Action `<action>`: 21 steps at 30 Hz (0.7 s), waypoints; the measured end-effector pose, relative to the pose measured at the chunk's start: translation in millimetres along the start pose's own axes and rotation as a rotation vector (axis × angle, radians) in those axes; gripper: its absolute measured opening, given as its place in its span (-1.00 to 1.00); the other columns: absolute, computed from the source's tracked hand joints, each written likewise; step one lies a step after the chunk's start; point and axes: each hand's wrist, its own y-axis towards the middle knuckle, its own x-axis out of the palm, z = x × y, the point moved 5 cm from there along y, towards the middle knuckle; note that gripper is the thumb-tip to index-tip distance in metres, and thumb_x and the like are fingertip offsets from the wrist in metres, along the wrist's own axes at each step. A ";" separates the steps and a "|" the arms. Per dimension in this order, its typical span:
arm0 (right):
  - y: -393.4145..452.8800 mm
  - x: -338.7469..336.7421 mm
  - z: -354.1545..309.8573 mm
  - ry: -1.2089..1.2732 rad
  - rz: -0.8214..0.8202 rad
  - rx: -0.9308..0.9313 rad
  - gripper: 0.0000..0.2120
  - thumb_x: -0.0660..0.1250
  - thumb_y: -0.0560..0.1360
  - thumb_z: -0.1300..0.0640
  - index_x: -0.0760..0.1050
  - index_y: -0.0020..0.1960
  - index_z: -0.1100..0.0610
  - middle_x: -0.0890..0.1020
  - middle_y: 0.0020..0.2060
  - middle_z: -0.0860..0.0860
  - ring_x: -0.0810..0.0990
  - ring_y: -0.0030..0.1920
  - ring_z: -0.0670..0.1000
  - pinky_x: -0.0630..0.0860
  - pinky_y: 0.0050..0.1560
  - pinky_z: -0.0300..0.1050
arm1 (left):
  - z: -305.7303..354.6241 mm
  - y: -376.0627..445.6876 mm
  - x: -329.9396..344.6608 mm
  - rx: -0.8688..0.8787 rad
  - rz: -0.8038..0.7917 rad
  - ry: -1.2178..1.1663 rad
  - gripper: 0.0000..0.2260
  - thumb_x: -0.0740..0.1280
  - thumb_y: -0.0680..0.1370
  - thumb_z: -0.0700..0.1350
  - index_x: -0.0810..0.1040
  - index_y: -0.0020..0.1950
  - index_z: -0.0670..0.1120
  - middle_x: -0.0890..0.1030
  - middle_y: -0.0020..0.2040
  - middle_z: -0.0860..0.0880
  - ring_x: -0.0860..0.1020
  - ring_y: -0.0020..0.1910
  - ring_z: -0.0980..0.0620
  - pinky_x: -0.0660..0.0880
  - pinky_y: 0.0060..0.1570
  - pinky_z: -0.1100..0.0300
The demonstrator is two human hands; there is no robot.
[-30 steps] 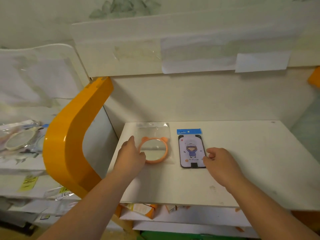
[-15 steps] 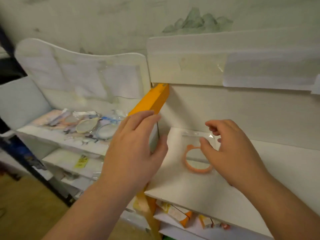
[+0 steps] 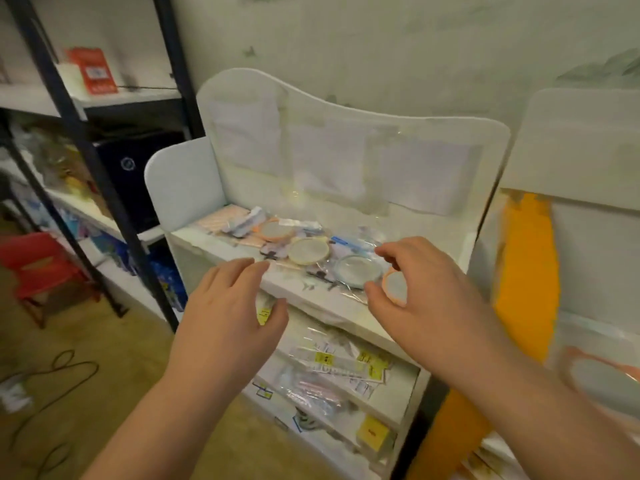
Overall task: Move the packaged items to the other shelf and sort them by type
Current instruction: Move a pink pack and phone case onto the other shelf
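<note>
A pile of packaged items (image 3: 298,244) lies on the top board of a white shelf unit (image 3: 311,299): round mirrors in clear bags with orange (image 3: 275,231), cream (image 3: 308,251) and pale blue (image 3: 356,271) rims, plus flat cards. My left hand (image 3: 228,317) hovers open in front of the board's edge, holding nothing. My right hand (image 3: 426,299) is over the right end of the pile, fingers curled apart around an orange-rimmed mirror (image 3: 394,287); it does not grip it. At the far right, another orange mirror (image 3: 602,375) lies on the other shelf.
An orange side panel (image 3: 523,278) separates the two shelf units. Lower boards hold more bagged goods with yellow labels (image 3: 346,372). A black metal rack (image 3: 86,161) stands at left, with a red stool (image 3: 38,268) and cables (image 3: 52,382) on the floor.
The view has swung left from the right-hand shelf to the left unit. Both hands left the orange mirror and the card there and now reach toward the pile of packages.
</note>
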 end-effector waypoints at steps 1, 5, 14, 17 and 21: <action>9.3 19.0 -10.7 -0.005 -0.028 0.004 -0.58 0.25 0.54 -0.15 0.38 0.37 -0.10 0.46 0.21 -0.20 0.43 0.23 -0.14 0.41 0.19 -0.22 | -20.3 4.5 -0.1 -0.009 -0.011 -0.002 -0.44 0.25 0.57 0.21 0.32 0.54 0.07 0.36 0.50 0.12 0.25 0.49 0.09 0.24 0.46 0.11; 39.0 83.8 -47.8 -0.049 -0.084 0.046 -0.56 0.27 0.53 -0.15 0.39 0.37 -0.07 0.47 0.23 -0.15 0.45 0.25 -0.09 0.43 0.14 -0.18 | -94.0 25.7 -0.2 -0.003 -0.043 -0.015 -0.44 0.21 0.58 0.23 0.29 0.55 0.09 0.34 0.49 0.14 0.25 0.49 0.11 0.25 0.45 0.13; 83.2 170.3 -100.7 -0.087 -0.163 0.050 -0.55 0.25 0.54 -0.14 0.37 0.40 -0.07 0.45 0.20 -0.18 0.41 0.22 -0.12 0.36 0.10 -0.26 | -184.6 69.9 18.9 -0.007 -0.093 -0.085 -0.48 0.20 0.60 0.19 0.28 0.54 0.10 0.34 0.48 0.17 0.24 0.47 0.15 0.24 0.42 0.19; 99.1 195.2 -101.1 -0.069 -0.177 0.049 -0.55 0.26 0.54 -0.14 0.37 0.40 -0.08 0.44 0.23 -0.17 0.41 0.24 -0.11 0.37 0.16 -0.23 | -197.7 91.1 33.3 -0.011 -0.103 -0.106 -0.48 0.20 0.60 0.19 0.28 0.54 0.11 0.33 0.48 0.16 0.23 0.48 0.15 0.24 0.42 0.18; 130.9 233.3 -97.1 -0.024 -0.201 0.042 -0.55 0.25 0.54 -0.15 0.36 0.40 -0.08 0.44 0.24 -0.17 0.42 0.25 -0.11 0.36 0.15 -0.24 | -215.8 126.7 56.0 -0.026 -0.127 -0.104 -0.47 0.19 0.60 0.20 0.25 0.56 0.13 0.30 0.50 0.17 0.21 0.49 0.16 0.23 0.44 0.16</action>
